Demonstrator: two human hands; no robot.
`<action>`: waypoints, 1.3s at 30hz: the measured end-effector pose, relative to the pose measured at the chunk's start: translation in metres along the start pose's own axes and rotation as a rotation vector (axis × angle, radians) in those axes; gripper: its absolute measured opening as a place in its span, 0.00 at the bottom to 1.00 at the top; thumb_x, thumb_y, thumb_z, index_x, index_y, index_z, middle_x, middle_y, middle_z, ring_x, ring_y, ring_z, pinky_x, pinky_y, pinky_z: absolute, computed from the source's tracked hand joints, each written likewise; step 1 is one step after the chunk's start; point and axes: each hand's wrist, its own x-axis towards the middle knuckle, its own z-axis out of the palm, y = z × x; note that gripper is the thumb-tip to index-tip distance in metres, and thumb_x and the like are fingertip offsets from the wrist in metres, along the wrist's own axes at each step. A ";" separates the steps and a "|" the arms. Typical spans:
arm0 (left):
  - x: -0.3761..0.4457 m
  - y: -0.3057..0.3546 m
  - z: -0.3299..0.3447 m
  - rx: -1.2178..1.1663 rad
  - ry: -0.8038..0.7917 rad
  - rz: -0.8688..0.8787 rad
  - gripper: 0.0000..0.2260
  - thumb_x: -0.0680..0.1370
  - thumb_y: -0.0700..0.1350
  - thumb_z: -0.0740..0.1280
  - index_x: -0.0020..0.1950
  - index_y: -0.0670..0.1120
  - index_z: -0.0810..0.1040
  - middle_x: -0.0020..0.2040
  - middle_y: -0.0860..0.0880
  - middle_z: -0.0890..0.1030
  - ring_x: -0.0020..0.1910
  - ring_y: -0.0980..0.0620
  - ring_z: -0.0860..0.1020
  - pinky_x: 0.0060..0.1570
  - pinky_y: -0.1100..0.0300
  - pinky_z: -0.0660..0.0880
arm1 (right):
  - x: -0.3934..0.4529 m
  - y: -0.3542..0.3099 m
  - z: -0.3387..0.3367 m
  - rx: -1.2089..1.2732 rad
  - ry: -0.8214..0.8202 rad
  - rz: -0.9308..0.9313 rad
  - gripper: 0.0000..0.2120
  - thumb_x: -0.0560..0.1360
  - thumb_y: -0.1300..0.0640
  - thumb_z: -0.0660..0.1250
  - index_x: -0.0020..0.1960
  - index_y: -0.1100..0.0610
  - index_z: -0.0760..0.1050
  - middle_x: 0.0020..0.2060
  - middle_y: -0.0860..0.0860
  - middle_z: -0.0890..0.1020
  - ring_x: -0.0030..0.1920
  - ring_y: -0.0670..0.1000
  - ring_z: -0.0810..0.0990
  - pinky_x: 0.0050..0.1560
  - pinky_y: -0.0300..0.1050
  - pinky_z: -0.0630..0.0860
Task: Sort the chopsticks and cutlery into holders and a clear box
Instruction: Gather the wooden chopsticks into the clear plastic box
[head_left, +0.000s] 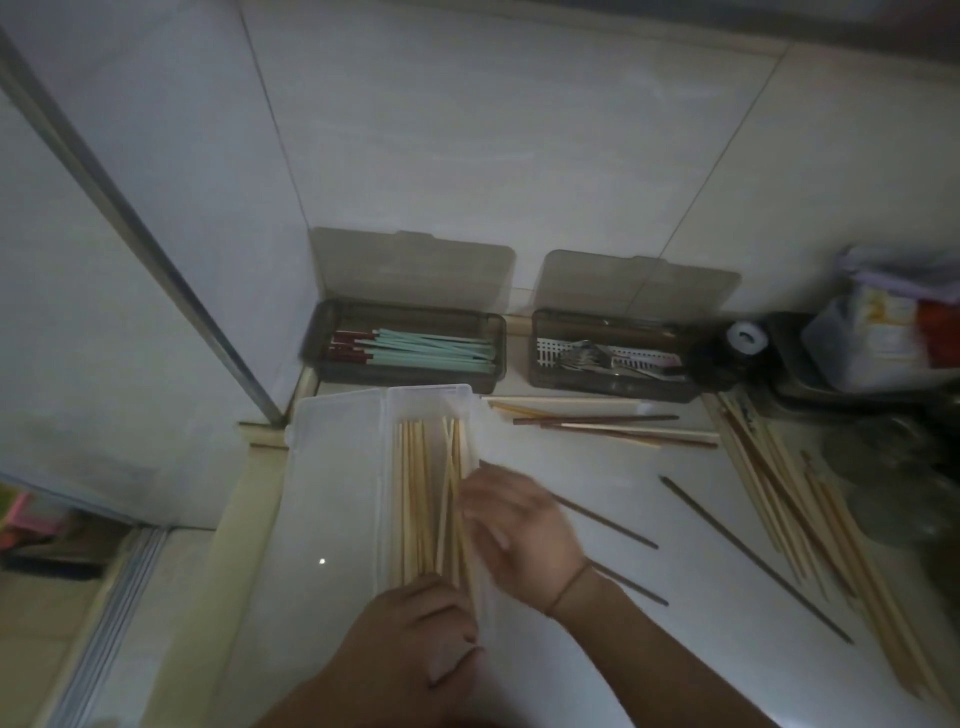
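Chopsticks in box: pale bamboo chopsticks (415, 499) are lying in the clear rectangular plastic box (431, 397), long axes running near to far, a few slanting across the rest.
Clear box: it is sitting on the white table (597, 519), its open lid (337, 493) lying flat to the left.
Left hand (415, 639): its grip is curling round the near ends of the bamboo bundle at the box's near end.
Right hand (519, 525): fingers are lying nearly straight, pressing the sticks along the box's right wall; nothing is being clasped.
Left holder: a smoky grey plastic holder (405, 356) is holding mint-green chopsticks with dark red ends (415, 351), pointing left to right.
Right holder: a second grey holder (613, 364) is carrying metal forks and spoons (592, 358).
Loose sticks: dark brown chopsticks (753, 556) are lying diagonally on the table; more pale wooden chopsticks (810, 519) are slanting at the right edge; mixed brown and pale chopsticks (602, 423) are lying crosswise behind the box.
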 end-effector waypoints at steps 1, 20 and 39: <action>0.002 0.000 0.016 0.048 0.019 -0.007 0.05 0.72 0.47 0.75 0.43 0.48 0.82 0.43 0.53 0.80 0.43 0.55 0.78 0.44 0.67 0.74 | -0.010 0.010 -0.013 -0.008 0.120 0.116 0.08 0.73 0.63 0.66 0.50 0.58 0.80 0.50 0.52 0.82 0.54 0.52 0.79 0.61 0.45 0.72; 0.008 -0.004 0.019 0.069 -0.135 -0.018 0.05 0.70 0.55 0.70 0.40 0.55 0.78 0.40 0.61 0.76 0.38 0.66 0.74 0.40 0.79 0.65 | -0.174 0.180 -0.162 -0.447 -0.128 1.540 0.51 0.61 0.21 0.59 0.76 0.43 0.46 0.76 0.55 0.51 0.74 0.64 0.52 0.70 0.69 0.48; 0.012 -0.002 0.021 0.056 -0.110 -0.092 0.10 0.77 0.58 0.65 0.41 0.55 0.80 0.42 0.61 0.78 0.37 0.65 0.75 0.38 0.73 0.72 | -0.208 0.138 -0.131 -0.636 -0.146 1.314 0.33 0.74 0.33 0.38 0.76 0.43 0.51 0.73 0.51 0.57 0.70 0.58 0.57 0.69 0.59 0.58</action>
